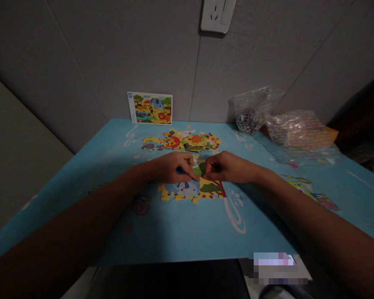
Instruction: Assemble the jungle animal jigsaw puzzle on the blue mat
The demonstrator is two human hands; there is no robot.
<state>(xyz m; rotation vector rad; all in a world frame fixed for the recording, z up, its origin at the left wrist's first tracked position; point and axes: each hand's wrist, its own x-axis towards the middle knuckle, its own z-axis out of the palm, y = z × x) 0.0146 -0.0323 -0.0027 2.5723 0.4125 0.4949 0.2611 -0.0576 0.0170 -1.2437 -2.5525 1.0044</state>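
Grey wall point(158, 50) coming right down to the far edge of the tabletop point(180, 245), thin seams point(195, 83) slicing it into broad panels, and there's a pale socket plate point(216, 14) fixed high above the middle of that edge! Out past the left edge stands a plain greyish panel point(15, 137) with a sloping top line, while beyond the far right corner a dark reddish-brown shape point(358, 108) sinks into gloom. Dim light all round, the blue top showing printed white swirls point(237, 222), and deep black below the near edge.
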